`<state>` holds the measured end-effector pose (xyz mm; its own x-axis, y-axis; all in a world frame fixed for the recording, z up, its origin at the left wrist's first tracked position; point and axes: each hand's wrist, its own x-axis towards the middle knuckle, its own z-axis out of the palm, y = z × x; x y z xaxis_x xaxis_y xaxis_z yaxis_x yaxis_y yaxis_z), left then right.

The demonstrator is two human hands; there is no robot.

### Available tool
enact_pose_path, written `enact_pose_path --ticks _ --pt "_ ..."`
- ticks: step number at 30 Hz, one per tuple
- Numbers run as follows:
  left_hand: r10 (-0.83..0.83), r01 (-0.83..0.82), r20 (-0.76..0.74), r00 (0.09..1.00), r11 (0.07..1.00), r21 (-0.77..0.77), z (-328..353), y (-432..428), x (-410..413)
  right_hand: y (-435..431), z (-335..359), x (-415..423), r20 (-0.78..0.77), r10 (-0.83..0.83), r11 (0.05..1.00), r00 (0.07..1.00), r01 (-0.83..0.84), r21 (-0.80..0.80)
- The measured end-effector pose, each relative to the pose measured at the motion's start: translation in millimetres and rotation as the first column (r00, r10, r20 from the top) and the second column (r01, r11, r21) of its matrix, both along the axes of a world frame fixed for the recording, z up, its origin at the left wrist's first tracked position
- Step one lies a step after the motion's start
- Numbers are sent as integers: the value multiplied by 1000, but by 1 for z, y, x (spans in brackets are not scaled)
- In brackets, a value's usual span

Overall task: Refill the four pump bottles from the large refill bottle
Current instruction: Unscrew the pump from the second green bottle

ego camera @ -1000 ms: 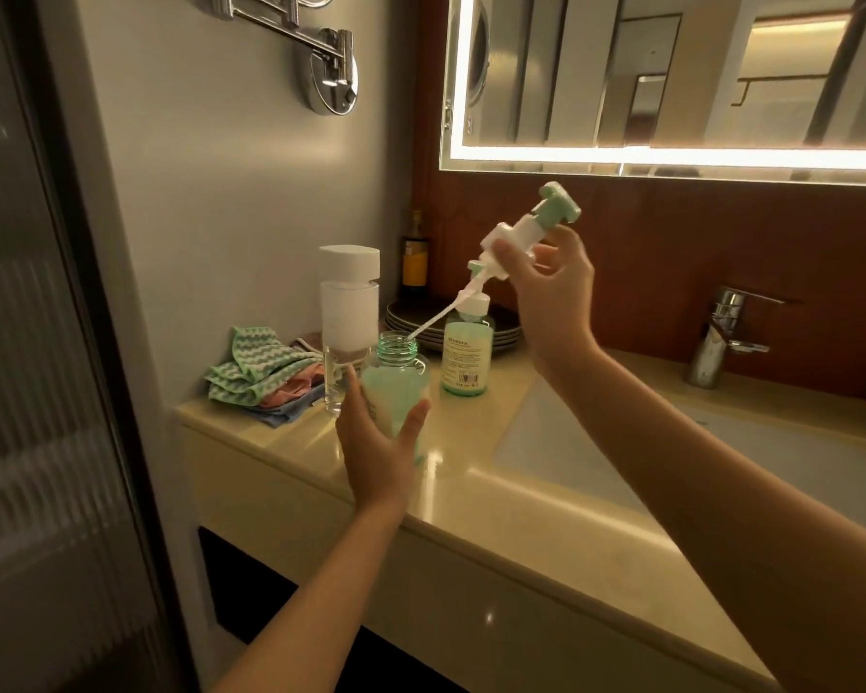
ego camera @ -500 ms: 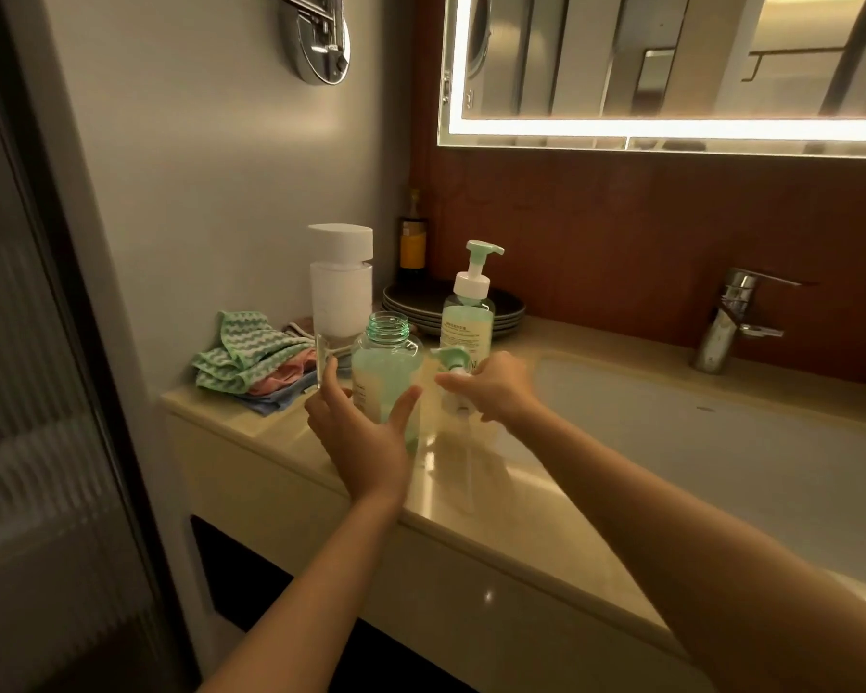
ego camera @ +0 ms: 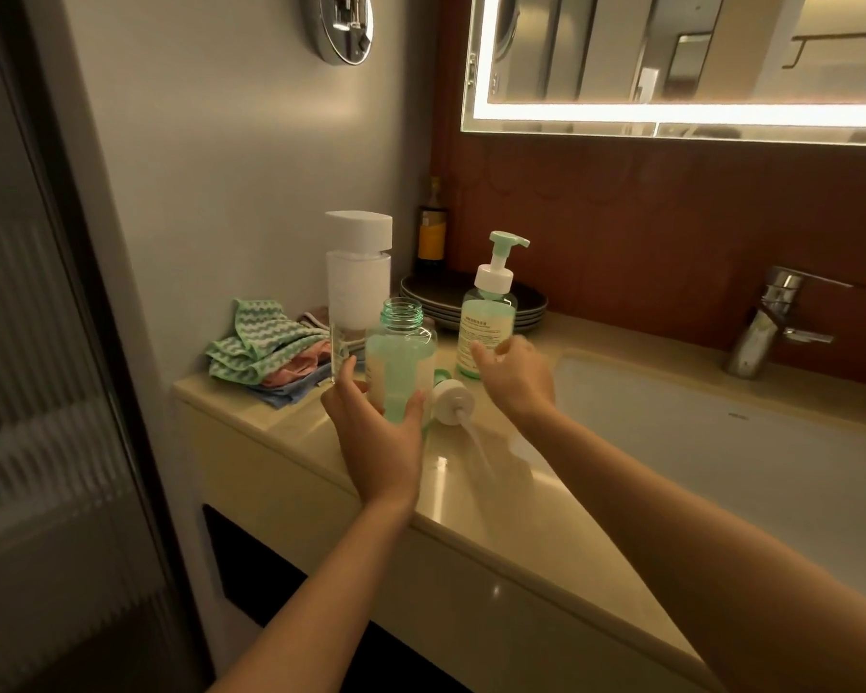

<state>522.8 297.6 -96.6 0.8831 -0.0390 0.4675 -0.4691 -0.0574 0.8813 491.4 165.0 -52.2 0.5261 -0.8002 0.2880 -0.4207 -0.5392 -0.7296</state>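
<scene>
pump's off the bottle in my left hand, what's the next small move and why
Probably close the right hand round the capped pump bottle just beyond it: the open bottle in the left hand is uncapped, its pump head lying on the counter.

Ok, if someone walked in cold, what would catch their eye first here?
The uncapped green bottle, gripped by the left hand at the counter, with a pump head lying on its side just to the right. Behind it a capped pump bottle stands by the right hand, under the lit mirror.
</scene>
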Motion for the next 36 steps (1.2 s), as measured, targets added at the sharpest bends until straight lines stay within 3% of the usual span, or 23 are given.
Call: enact_pose_path --ticks 3,10,24,36 --pt "2 -2 -5 1000 1000 16 -1 -1 1 -16 4 5 174 -34 999 984 34 6" --pt "6 -6 4 1000 999 42 -3 -1 2 -36 16 34 218 18 998 976 -33 63" --pt "8 -8 5 1000 999 37 -6 -3 3 -44 31 64 135 33 998 990 -40 50" --pt "1 -1 -1 1000 999 35 -3 -2 0 -25 29 6 127 120 992 985 -114 -55"
